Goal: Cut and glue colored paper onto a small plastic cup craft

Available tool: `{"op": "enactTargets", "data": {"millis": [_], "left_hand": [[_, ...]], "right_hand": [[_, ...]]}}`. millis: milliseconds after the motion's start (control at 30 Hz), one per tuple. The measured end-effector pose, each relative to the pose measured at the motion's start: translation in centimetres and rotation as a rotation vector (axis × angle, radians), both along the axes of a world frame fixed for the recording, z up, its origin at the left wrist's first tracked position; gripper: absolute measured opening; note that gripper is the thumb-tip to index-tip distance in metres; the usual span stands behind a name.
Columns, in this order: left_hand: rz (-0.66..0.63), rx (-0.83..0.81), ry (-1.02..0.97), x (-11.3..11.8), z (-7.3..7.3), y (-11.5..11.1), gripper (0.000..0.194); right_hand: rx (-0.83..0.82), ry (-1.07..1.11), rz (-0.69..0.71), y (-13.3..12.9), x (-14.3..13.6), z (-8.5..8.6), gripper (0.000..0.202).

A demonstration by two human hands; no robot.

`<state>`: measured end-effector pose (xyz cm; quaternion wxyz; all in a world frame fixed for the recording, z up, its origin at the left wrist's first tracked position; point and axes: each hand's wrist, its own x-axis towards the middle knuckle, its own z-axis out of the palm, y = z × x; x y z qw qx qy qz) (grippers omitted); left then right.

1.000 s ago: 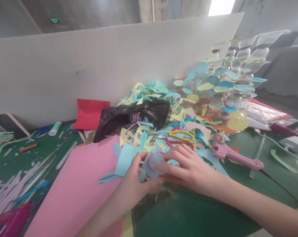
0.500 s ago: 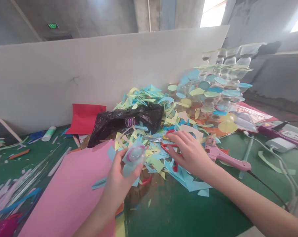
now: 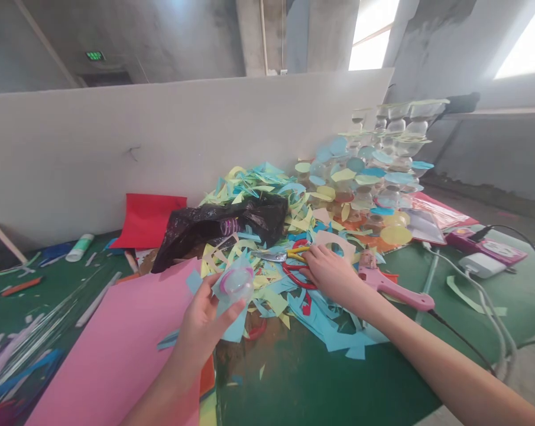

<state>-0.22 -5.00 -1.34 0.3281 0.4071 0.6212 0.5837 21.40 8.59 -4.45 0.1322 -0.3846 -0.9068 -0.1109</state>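
My left hand [image 3: 207, 316] is closed around a small clear plastic cup [image 3: 240, 285] with a purple ring, and a piece of light blue paper [image 3: 235, 325] is at the cup. My right hand [image 3: 327, 272] has its fingers on the handles of a pair of scissors [image 3: 274, 256] with red and yellow grips. The scissors' metal blades point left toward the cup and lie over loose paper scraps [image 3: 276, 296]. Part of the handles is hidden under my fingers. Just right of my right hand lies a pink glue gun [image 3: 398, 290].
Behind the scraps is a black plastic bag [image 3: 182, 228]. Pink paper [image 3: 129, 331] covers the table's left front. Stacked clear cups with paper discs [image 3: 395, 157] rise at the back right. A power strip [image 3: 493, 244] and cables lie right; a white board [image 3: 205, 130] stands behind.
The view has shifted slightly. My right fingers have closed in on the scissors' handles, and more of the yellow grip shows. My left hand still holds the cup.
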Motion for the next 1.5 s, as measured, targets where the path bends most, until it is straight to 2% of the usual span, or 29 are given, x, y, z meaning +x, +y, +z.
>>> {"op": "enactTargets", "data": {"millis": [167,267,333,433,567,667,767,900,1133,1367,1500], "left_hand": [[0.039,0.015,-0.069,-0.4,-0.1,0.2,0.059],[0.067,-0.002,-0.095,-1.1,-0.2,0.3,0.064],[0.089,-0.004,-0.093,-1.5,-0.2,0.3,0.068],[0.124,0.014,-0.097,-1.8,-0.2,0.4,0.071],[0.120,0.024,-0.146,-1.6,0.1,0.6,0.069],[0.082,0.022,-0.236,-1.2,0.4,0.6,0.070],[0.007,0.018,-0.281,-0.9,0.6,0.5,0.065],[0.013,0.031,-0.251,-1.2,0.0,0.6,0.059],[-0.022,0.046,-0.274,-1.8,-0.5,0.5,0.060],[-0.076,0.068,-0.287,-1.8,-0.7,0.4,0.059],[-0.060,0.088,-0.293,-1.6,-1.0,0.5,0.057]], "right_hand": [[-0.012,0.082,-0.001,-0.6,0.1,0.4,0.021],[-0.130,0.190,-0.029,-0.7,0.4,0.5,0.024],[-0.286,0.326,-0.043,-0.7,0.5,1.0,0.025],[-0.620,0.529,-0.049,-0.9,0.8,2.1,0.033],[-0.975,0.776,0.106,-1.4,1.0,3.7,0.042],[-1.145,0.847,0.183,-1.6,1.1,4.0,0.042],[-1.126,0.786,0.235,-1.8,1.1,3.7,0.040],[-1.087,0.647,0.233,-2.3,0.9,3.8,0.037],[-1.250,0.483,0.211,-3.3,0.7,5.0,0.041],[-1.130,0.394,0.211,-3.4,0.7,4.7,0.039],[-1.168,0.383,0.216,-3.2,0.7,4.6,0.040]]}}
